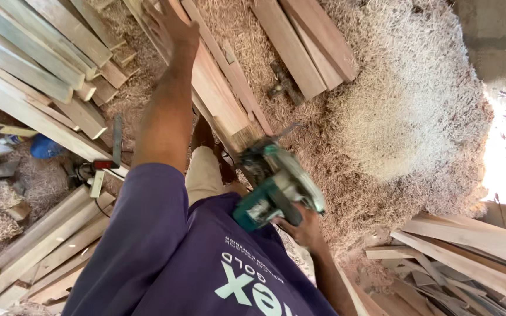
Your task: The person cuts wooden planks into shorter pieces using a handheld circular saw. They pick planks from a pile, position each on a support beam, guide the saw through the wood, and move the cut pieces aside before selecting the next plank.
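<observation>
My left hand (174, 26) reaches far forward and rests on a long reddish wooden plank (221, 88) that runs away from me. In my right hand (303, 229) is a teal and grey electric power tool (273, 184), blurred by motion, held at the near end of that plank. Between my arms, my leg and foot (204, 137) show below the plank. I wear a purple shirt.
Wood shavings (405, 99) cover the floor in a large heap on the right. Stacks of pale boards (27, 64) lie at the left, more planks (303, 44) at the top and loose boards (469, 257) at the lower right. A blue object (45, 146) lies at the left.
</observation>
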